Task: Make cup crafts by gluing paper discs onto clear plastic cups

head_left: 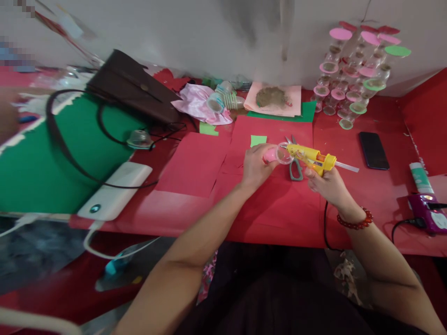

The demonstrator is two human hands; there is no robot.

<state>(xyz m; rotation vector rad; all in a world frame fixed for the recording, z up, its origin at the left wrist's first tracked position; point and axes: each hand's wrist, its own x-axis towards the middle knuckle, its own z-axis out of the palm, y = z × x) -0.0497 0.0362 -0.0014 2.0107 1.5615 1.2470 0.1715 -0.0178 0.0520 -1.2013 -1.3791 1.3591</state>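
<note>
My left hand (255, 164) is closed around a small clear plastic cup (285, 157) with pink at its base, its open rim turned to the right. In my right hand (327, 185) is a yellow hot glue gun (304, 153), a clear glue stick (347, 166) jutting from its back end. The gun's nozzle is at the cup's rim; whether it touches cannot be made out. Grey-handled scissors (296, 171) lie beneath the gun, partly hidden by it. Red paper sheets (193, 163) and a light green paper piece (258, 140) lie near my left hand.
Against the wall at right are stacked clear cups with pink and green discs (358, 79). A phone (373, 150) and purple power adapter (428, 211) lie at right. Pink paper (295, 95) holds a brown heap at the back. Left are a brown bag (134, 86) and white power bank (115, 190).
</note>
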